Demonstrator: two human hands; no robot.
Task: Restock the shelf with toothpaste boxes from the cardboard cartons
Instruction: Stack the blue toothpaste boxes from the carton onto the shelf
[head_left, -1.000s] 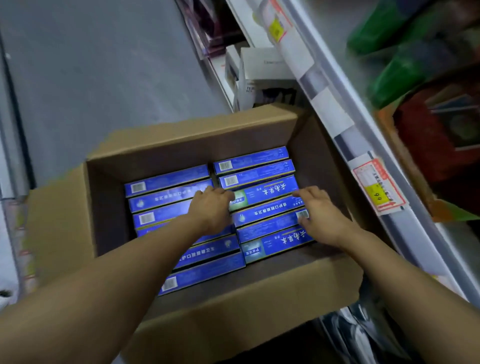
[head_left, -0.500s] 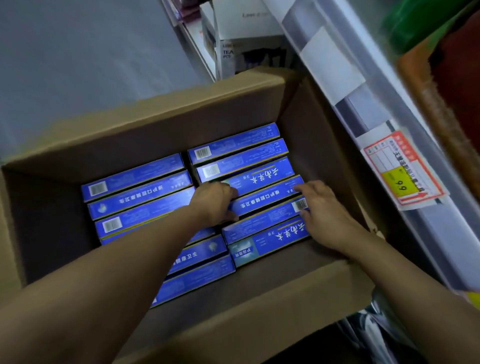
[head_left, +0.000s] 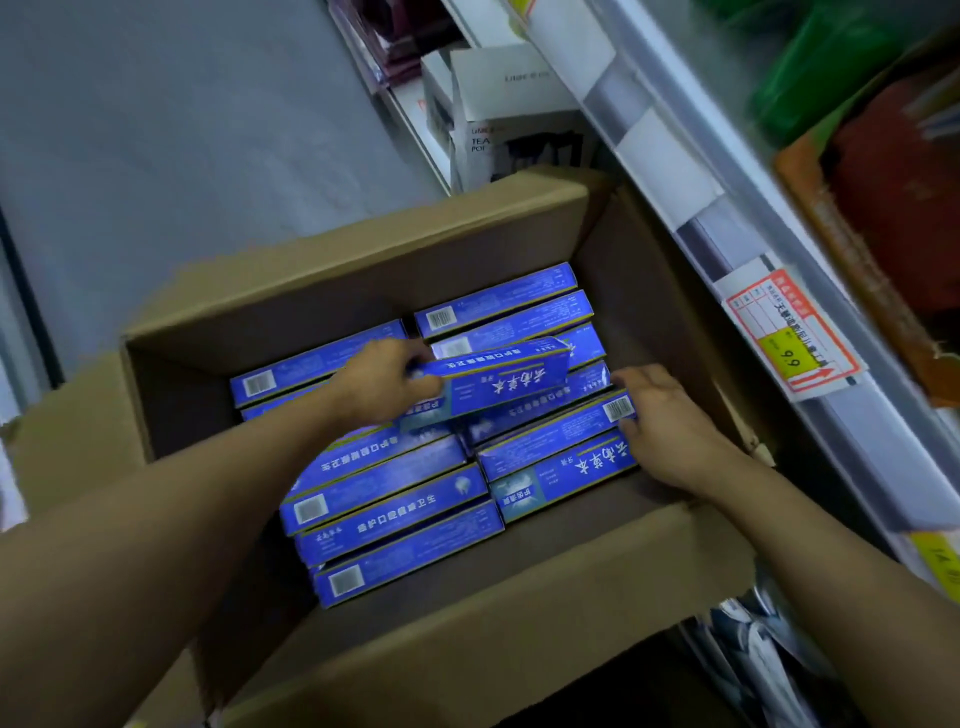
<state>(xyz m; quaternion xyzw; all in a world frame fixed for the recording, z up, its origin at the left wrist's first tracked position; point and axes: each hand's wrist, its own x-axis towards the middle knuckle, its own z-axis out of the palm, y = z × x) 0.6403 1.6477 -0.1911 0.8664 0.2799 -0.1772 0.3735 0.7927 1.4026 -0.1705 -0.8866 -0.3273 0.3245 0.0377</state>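
An open cardboard carton (head_left: 363, 249) is sitting on the floor just beside a grey shelf edge (head_left: 810, 395), and it is holding two rows of blue toothpaste boxes (head_left: 395, 499) lying flat, one row along the carton's left half and one along its right half, nearer the shelf. The left hand (head_left: 382, 382) is reaching into the middle of the carton, its grip curling round the left end of one lifted toothpaste box (head_left: 498, 379); that box is tilting up out of the right-hand row, its far end pointing toward the carton's shelf-side wall and its printed face turning toward the camera. The right hand (head_left: 660, 415) is lying at the shelf-side end of the same row, its fingers bending loosely and touching the end of a box with a barcode (head_left: 618, 410); whether that grip is actually closing on the box or only resting against it cannot be told. Both bare forearms are crossing the carton's near flap. On the shelf edge, just past the carton's right wall, a red and yellow price label (head_left: 792, 340) is showing "9.9". Above the shelf edge, green packages (head_left: 831, 67) and a red-brown item (head_left: 904, 208) are appearing blurred. Beyond the carton's far wall a white box (head_left: 514, 98) with dark lettering is standing on a lower shelf.
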